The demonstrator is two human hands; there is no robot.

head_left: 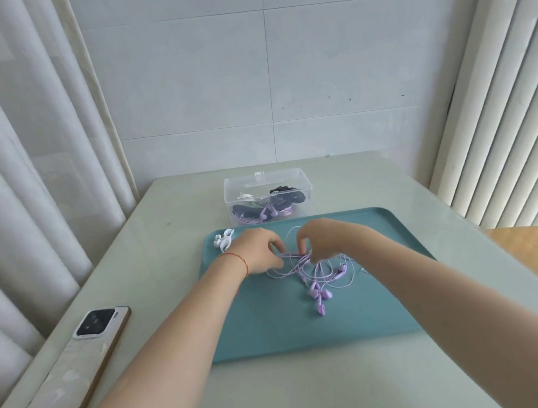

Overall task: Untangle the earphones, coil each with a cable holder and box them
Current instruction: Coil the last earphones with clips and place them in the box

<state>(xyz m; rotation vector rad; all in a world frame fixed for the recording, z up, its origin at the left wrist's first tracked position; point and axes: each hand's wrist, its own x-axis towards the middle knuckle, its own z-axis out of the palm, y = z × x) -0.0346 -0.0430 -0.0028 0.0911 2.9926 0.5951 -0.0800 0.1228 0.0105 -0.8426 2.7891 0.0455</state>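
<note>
- Both forearms reach forward over the near edge of the teal tray (pixel 265 335) and meet above its middle, wrists angled inward toward each other.
- Left hand (pixel 257 250) lies knuckles-up, fingers curled, its thumb and forefinger pinching a strand of the purple earphones (pixel 315 273); a thin red string circles that wrist.
- Right hand (pixel 326 238) mirrors it, fingers bent downward and closed on the same tangle of cable, just beside the left hand's fingertips, so the two grips nearly touch.
- Between the two pinches a short stretch of lilac cable runs roughly level; I cannot tell exactly how many strands each hand holds.
- From the hands the earphones spill toward the near side of the tray in loose, overlapping loops, pale lilac against the teal.
- Several purple earbuds lie clustered at the near end of the tangle, resting on the tray surface, with one more off to the right of the loops.
- White cable holder (pixel 223 239) sits at the tray's far left corner, just beyond the left hand and apart from the cables.
- Clear plastic box (pixel 268 197) stands on the table just behind the tray's far edge; inside it are coiled purple earphones and dark items, partly hard to make out.
- Phone (pixel 79 363) lies camera-side up on the table, well to the left of the tray.
</note>
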